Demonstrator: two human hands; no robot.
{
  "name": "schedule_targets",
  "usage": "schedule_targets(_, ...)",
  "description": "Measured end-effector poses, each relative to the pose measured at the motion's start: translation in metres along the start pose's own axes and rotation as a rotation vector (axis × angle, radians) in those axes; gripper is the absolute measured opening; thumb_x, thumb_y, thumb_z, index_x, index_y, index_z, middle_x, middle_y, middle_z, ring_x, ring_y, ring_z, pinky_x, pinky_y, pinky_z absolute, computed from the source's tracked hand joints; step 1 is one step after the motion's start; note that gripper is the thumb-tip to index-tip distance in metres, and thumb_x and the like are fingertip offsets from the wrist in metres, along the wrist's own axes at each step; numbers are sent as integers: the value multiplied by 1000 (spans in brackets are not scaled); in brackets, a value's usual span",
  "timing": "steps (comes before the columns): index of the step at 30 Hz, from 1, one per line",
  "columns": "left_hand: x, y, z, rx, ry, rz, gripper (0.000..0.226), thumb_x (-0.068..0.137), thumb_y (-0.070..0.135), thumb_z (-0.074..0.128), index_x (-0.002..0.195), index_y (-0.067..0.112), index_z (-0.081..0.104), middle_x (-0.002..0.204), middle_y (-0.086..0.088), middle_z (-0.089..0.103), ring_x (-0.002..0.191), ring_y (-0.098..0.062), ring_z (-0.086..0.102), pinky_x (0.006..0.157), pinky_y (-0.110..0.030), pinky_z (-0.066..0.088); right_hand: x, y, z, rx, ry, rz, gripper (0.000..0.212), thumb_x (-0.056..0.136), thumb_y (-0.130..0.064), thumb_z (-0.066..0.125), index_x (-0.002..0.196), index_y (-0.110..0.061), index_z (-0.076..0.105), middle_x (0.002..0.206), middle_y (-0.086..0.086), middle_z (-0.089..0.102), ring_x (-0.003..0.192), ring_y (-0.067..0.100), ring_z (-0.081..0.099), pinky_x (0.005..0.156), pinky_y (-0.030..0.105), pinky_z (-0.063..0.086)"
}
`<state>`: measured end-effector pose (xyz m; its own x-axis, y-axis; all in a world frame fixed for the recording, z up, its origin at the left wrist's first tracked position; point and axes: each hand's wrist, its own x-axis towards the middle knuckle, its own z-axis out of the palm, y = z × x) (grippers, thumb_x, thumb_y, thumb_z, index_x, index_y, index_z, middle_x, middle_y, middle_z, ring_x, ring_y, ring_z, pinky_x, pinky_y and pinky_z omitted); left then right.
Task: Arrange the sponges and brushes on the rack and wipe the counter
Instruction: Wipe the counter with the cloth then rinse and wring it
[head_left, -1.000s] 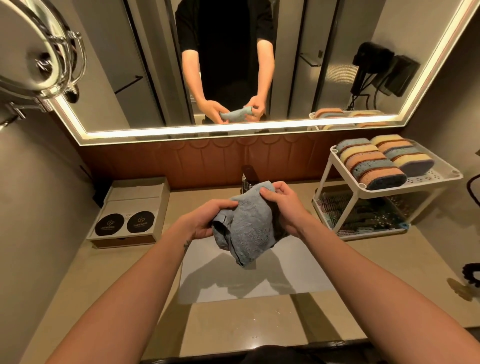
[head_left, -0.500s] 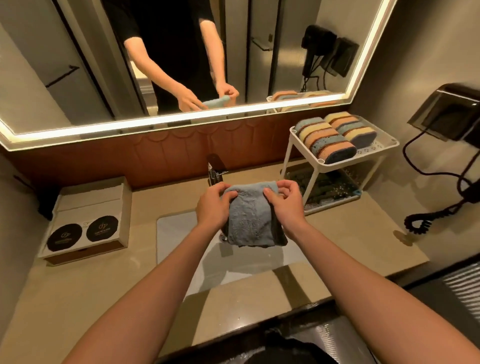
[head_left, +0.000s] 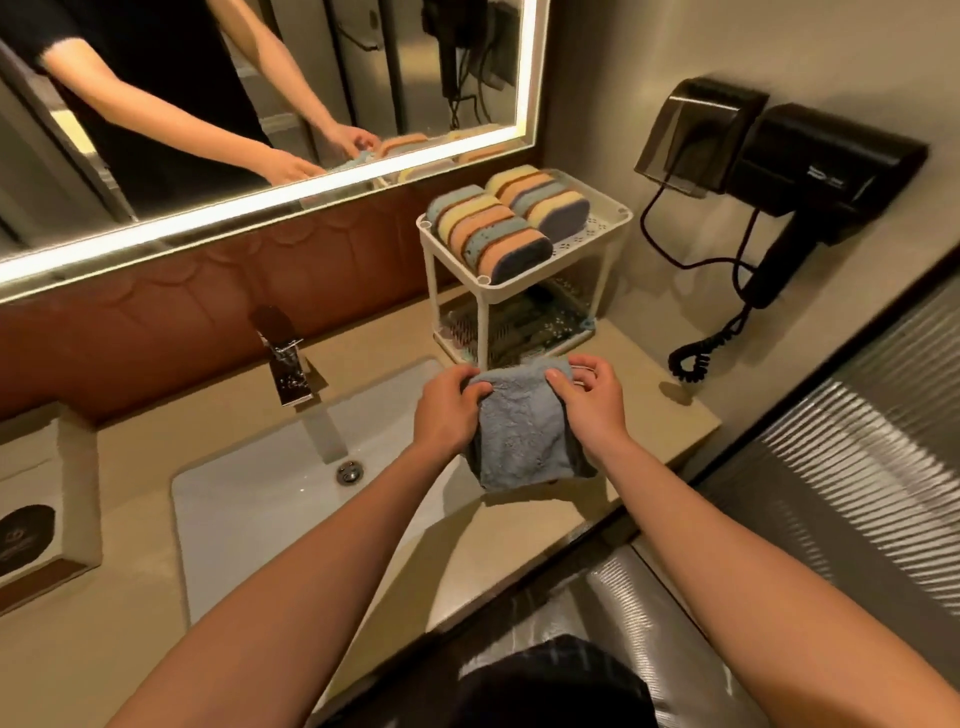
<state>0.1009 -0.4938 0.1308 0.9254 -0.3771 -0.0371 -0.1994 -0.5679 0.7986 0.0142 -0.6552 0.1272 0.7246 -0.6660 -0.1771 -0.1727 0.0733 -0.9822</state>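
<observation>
- my left grip (head_left: 447, 410) is closed on the upper left corner of the grey-blue cloth (head_left: 522, 436), with the fingers curled over its top edge.
- my right grip (head_left: 592, 400) pinches the upper right corner, thumb on the near face and fingers round the far side.
- the cloth hangs folded between the two grips, its lower edge below my wrists, over the beige surface (head_left: 649, 431); i cannot tell whether it touches the surface.
- just beyond both grips stands the white two-tier rack (head_left: 605, 228).
- the sponges (head_left: 488, 234) stand on edge in two packed rows on its top tier, up and away from my grips.
- the lower tier, straight ahead of my grips, holds dark bristly brushes (head_left: 519, 325), too dim to count.
- to the left of my left grip are the white sink (head_left: 249, 499) and a chrome tap (head_left: 284, 364).
- to the right of my right grip and higher, a black hair dryer (head_left: 821, 171) hangs on the wall, its coiled cord dropping toward the surface.
</observation>
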Motion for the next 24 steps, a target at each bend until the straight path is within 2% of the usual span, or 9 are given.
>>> schedule_targets(5,19,27,54,-75,-115,24,18,100,27,57,106,19,71,98,5,67,93,-14,61,83,-34,51,37,10,-53,7,39,43,31,92,-21,72,119,-18,56,105,1,69,89,10,68,62,16,52)
schedule_targets(9,43,49,96,-46,-220,83,17,100,24,58,100,14,71,96,-1,68,91,-18,61,76,-30,42,72,18,-97,-23,61,74,27,90,-23,74,113,-23,60,100,2,71,87,14,70,65,22,55)
schedule_targets(11,54,56,111,-66,-286,12,16,100,24,59,99,13,70,97,-3,69,91,-19,61,76,-30,42,91,24,-113,-39,40,111,26,89,-23,75,111,-24,61,100,5,72,89,19,71,68,28,58)
schedule_targets(14,68,55,132,-139,-363,-169,15,101,24,57,98,15,69,101,-7,69,93,-22,63,75,-33,47,114,34,-125,-72,-5,148,26,90,-23,74,113,-21,61,100,7,70,88,19,70,66,25,56)
schedule_targets(18,84,43,150,-165,-290,-327,19,104,21,50,110,13,67,108,-10,69,95,-24,61,76,-31,46,144,48,-123,-67,-82,193,24,92,-18,71,115,-20,63,100,8,70,87,19,69,61,21,54)
schedule_targets(22,92,26,158,-90,-235,-310,25,102,11,47,122,13,63,114,-8,67,101,-24,60,81,-29,43,170,69,-115,-146,-178,183,27,96,-9,63,119,-23,65,117,6,69,108,19,66,80,21,55)
schedule_targets(24,91,14,163,34,-227,-285,35,98,12,55,133,12,57,126,-10,64,114,-29,60,92,-31,46,175,77,-112,-227,-242,165,35,95,-3,59,125,-20,61,125,1,64,117,15,60,88,17,50)
